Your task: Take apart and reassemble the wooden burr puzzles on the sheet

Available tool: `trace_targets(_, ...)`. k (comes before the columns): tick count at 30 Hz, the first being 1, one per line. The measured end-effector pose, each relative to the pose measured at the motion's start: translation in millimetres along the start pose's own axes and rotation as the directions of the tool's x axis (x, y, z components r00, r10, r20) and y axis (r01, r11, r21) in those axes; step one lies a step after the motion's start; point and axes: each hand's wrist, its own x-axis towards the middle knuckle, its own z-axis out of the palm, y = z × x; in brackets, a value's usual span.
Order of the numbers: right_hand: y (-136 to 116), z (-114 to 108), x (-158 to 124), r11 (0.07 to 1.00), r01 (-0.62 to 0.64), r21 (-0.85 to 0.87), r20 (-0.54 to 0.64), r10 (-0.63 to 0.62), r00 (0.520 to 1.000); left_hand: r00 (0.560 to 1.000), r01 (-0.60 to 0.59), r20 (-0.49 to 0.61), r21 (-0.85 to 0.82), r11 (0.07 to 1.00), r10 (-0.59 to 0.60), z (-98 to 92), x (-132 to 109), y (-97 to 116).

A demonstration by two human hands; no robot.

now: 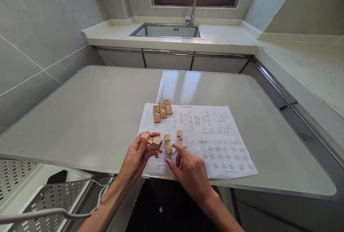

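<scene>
Open across the pale grey flat bench (88, 117) either side of the white printed paper sheet (215, 135). Cramped between left hand (138, 153) and right hand (192, 170) by one notched light-wood block (168, 149), plus a second block (180, 134) just beyond. Blocked at the sheet's upper-left corner by three brown slotted wooden plates (162, 112).

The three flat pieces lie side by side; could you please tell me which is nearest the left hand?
The leftmost piece: its near end lies closest to the left hand, while the middle piece and rightmost piece sit farther off.
</scene>
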Motion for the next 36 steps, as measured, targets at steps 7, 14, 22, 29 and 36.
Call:
trace_targets(7,-3.8,6.9,10.2,0.988,-0.077,-0.136,0.037,0.083,0.996,0.998,0.066,0.014,-0.098,0.993,-0.065,4.5,-1.0,5.6)
trace_targets(14,-6.3,11.1,11.1,0.986,-0.103,-0.132,-0.044,0.098,0.994,0.994,0.108,0.046,-0.115,0.987,-0.104,5.6,-3.7,8.2)
trace_targets(22,-8.4,-9.1,3.3,0.999,0.003,-0.041,-0.171,-0.010,0.985,0.990,0.134,0.054,-0.017,0.991,-0.133,6.0,-5.4,7.7)
trace_targets(29,-18.2,-31.2,5.3,0.951,-0.079,0.297,-0.140,0.126,0.982,0.995,0.095,0.015,0.079,0.992,-0.097,18.0,-4.9,11.5)
trace_targets(36,-32.0,-29.9,8.3,0.732,-0.306,0.608,0.096,0.315,0.944,0.975,0.206,0.069,0.076,0.976,-0.211,36.4,-15.3,13.9)
